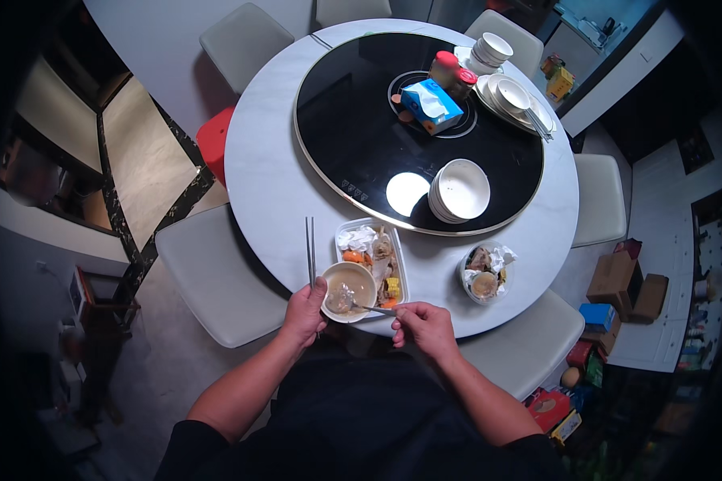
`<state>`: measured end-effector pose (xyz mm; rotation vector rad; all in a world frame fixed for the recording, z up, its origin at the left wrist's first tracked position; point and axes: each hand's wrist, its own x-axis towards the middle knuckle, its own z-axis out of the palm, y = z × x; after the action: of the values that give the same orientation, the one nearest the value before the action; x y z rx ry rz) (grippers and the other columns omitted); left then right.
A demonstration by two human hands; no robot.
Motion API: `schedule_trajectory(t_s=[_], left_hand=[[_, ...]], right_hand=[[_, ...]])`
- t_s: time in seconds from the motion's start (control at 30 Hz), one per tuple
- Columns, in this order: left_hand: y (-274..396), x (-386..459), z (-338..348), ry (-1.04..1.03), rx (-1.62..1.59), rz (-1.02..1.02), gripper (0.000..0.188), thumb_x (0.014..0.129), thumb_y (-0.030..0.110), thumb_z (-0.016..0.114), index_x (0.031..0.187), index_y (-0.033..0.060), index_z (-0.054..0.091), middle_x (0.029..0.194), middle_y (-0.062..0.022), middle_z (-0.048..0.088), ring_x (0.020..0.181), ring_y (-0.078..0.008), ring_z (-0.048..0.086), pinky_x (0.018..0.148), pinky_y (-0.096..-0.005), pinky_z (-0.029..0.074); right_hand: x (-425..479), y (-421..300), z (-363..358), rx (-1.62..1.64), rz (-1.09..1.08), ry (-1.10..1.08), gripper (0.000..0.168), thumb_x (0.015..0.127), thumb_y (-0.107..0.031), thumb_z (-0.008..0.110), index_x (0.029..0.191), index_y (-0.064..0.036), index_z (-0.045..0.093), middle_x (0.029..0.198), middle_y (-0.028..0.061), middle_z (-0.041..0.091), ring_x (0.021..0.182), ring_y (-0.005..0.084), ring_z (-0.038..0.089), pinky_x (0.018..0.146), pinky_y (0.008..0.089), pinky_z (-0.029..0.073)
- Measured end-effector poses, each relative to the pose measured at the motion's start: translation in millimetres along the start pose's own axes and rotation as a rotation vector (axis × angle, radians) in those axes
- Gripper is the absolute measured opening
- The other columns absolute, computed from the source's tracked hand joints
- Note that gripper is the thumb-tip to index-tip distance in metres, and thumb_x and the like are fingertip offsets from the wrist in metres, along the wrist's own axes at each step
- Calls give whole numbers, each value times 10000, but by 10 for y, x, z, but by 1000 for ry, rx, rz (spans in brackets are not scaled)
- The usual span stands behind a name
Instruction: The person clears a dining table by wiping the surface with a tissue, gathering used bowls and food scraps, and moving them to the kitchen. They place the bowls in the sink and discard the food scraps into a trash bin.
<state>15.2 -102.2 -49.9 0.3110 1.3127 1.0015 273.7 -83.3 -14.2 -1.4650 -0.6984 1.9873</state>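
My left hand (305, 314) grips the rim of a white bowl (372, 287) with cloudy broth in it, and also holds a pair of metal chopsticks (310, 249) that point away from me. In my right hand (422, 324) is a metal spoon (376, 309), its head down in the broth near the bowl's close side. The bowl is over the near left corner of a rectangular plastic food tray (404, 264). Bones, corn (392, 287), carrot pieces (354, 257) and crumpled tissue (361, 238) lie in that tray.
A round plastic tub (464, 287) of scraps and tissue stands to the right on the marble table (265, 198). On the black turntable (349, 120) are stacked bowls (462, 189), a tissue box (431, 107), red-lidded jars (464, 84) and stacked plates (487, 90). Chairs (216, 270) surround the table.
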Motion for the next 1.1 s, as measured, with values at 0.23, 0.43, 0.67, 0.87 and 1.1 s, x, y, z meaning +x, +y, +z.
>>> schedule_trajectory(t_s=[0.23,0.43,0.67,0.87,1.1], left_hand=[[37,-30,-6,5,-27,-11,624,936,662,647,1069,53,616,714,22,561,454,-49,396,385,-225,253],[-27,45,-154,59,-28,-43,658,954,705,574,1164,84,624,723,49,560,436,-36,333,387,-221,228],[21,31,-336,118,-74,-4,639,966,691,577,1140,78,625,752,38,583,446,-39,360,387,-223,229],[85,-20,-404,125,-79,17,642,958,695,590,1129,77,625,774,31,603,457,-43,389,391,-224,236],[68,42,-287,97,-74,4,619,980,677,570,1116,75,621,725,22,573,447,-57,384,384,-233,237]], right_hand=[[-66,-90,-2,-30,-74,22,213,1022,-111,656,1113,81,681,842,115,702,601,170,671,562,305,585],[-48,-201,-88,28,-121,60,210,1019,-101,644,1114,82,679,839,119,704,596,176,673,555,312,590],[145,-71,-298,-157,-334,184,205,1011,-74,642,1160,64,676,857,105,713,595,155,672,570,306,590],[136,-194,-227,-1135,-1299,255,153,931,0,701,1082,24,715,829,124,678,649,206,687,577,326,540],[-21,-270,-175,41,-469,200,210,1022,-79,652,1157,78,686,891,132,719,636,155,679,602,296,587]])
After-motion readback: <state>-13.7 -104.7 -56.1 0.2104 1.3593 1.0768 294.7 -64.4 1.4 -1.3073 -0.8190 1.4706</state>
